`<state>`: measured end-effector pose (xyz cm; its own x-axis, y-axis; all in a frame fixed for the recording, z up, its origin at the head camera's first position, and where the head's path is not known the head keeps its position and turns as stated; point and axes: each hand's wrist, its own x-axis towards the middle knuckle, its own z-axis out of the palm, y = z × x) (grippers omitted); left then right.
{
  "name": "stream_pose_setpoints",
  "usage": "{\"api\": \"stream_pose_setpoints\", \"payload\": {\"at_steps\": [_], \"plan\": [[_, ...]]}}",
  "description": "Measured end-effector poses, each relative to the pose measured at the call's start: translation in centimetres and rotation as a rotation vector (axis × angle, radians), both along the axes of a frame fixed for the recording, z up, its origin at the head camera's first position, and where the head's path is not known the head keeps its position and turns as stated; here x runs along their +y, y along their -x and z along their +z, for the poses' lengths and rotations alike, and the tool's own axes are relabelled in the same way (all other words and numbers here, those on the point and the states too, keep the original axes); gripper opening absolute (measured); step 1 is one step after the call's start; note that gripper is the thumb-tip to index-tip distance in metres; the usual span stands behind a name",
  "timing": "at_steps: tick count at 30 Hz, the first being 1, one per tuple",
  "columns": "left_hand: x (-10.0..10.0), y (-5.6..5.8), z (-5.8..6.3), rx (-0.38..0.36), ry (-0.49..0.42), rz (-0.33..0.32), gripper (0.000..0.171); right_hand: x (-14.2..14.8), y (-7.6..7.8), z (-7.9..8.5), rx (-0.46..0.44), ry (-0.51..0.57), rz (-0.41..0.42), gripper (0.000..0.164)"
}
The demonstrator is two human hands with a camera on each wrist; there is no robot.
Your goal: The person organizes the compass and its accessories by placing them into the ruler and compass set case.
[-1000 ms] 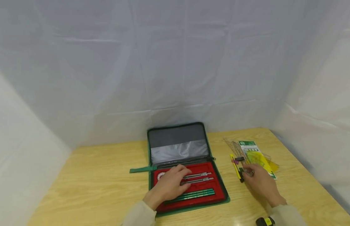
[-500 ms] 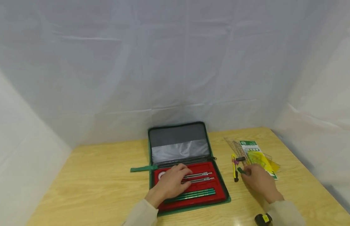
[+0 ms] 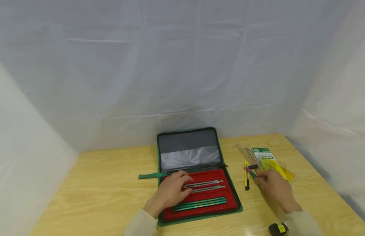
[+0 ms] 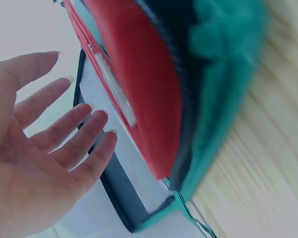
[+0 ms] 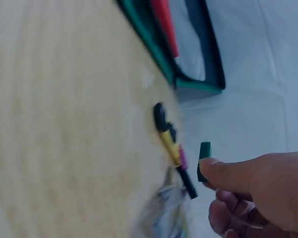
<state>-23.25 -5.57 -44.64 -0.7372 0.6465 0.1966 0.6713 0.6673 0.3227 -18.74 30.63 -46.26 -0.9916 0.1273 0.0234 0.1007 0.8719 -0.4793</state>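
Note:
My right hand (image 3: 276, 190) pinches a small green block (image 5: 205, 148) between thumb and fingers, at the right of the table. Just left of the block lies a yellow and black utility knife (image 3: 246, 177), with a small purple piece (image 3: 248, 169) and a black block (image 3: 253, 166) by its upper end. My left hand (image 3: 172, 190) is over the left part of an open green zip case (image 3: 239, 209), fingers spread and slightly bent, holding nothing. Silver compasses (image 3: 209, 188) and several green pencils (image 3: 200, 204) lie in the case's red tray (image 3: 229, 196); the hand hides the tray's left part.
Beyond my right hand are clear rulers (image 3: 247, 154) and a green-and-white packet (image 3: 262, 152) with yellow plastic pieces (image 3: 272, 165). A black and yellow tape measure (image 3: 278, 228) sits by my right sleeve. White sheeting (image 3: 182, 82) encloses the wooden table (image 3: 105, 190).
My right hand has drawn the green block away from the utility knife, which has shifted slightly. My left hand has moved a little left over the case.

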Motion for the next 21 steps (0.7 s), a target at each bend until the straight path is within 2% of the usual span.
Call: {"api": "stream_pose_setpoints", "payload": {"at_steps": [4,8,15,21], "plan": [[-0.8,0.2,-0.1,0.008,-0.012,0.019,0.028,-1.0,0.4,0.8,0.096,-0.004,0.091,0.023],[-1.6,0.2,-0.1,0.008,-0.007,0.034,0.028,-3.0,1.0,1.1,0.155,-0.014,0.196,0.015],[-2.5,0.0,-0.3,0.01,-0.009,0.029,0.027,-6.4,1.8,1.1,0.188,-0.02,0.318,0.009],[-3.4,-0.3,-0.3,-0.005,-0.001,0.031,0.027,-8.7,2.4,1.3,0.175,-0.003,0.426,0.007]]}}
